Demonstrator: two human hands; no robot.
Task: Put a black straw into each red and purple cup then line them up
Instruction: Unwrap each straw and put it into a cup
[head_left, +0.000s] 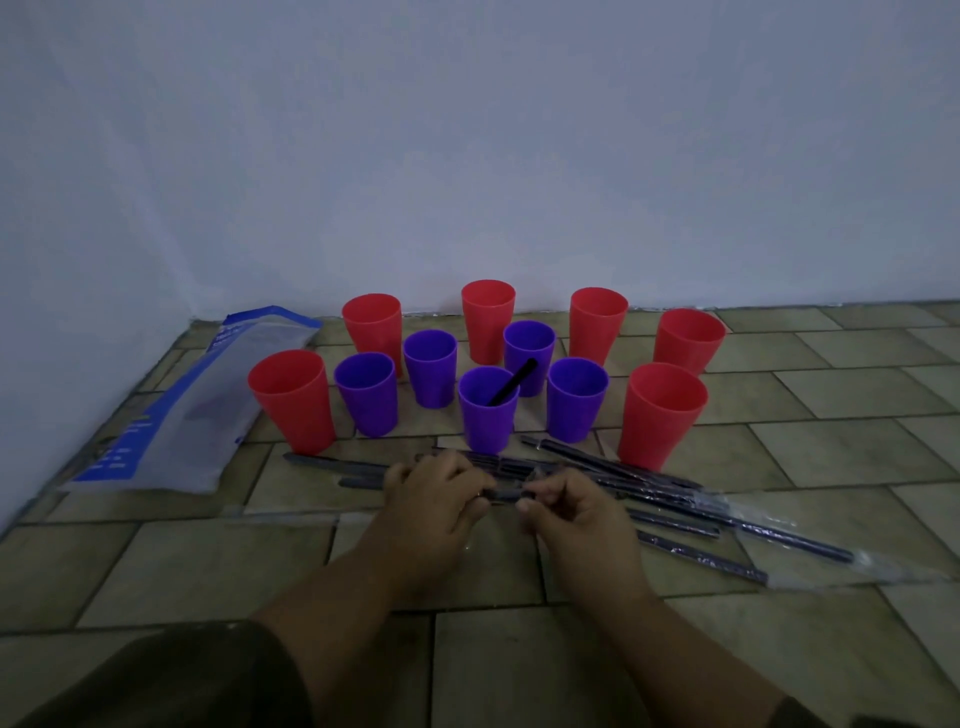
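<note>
I see both hands low in the centre of the frame, close together over the tiled floor (571, 665). My left hand (434, 501) and right hand (571, 512) each have their fingers curled and pinching the same wrapped black straw (506, 492), which lies crosswise between them, one hand at each end of the short stretch that shows. Just behind and to the right of the hands a loose pile of wrapped straws (675, 512) fans across the floor toward the right edge, some in clear plastic sleeves. Above them, in the middle of the frame, stand the cups, all upright: six red cups (662, 413) in an outer arc and five purple cups (368, 393) clustered inside it. The front centre purple cup (487, 415) holds one unwrapped straw (514, 383) leaning to the upper right, its tip crossing in front of the purple cup behind it. At the left edge a blue and clear plastic bag (182, 410) lies flat on the floor beside the wall (467, 130).
</note>
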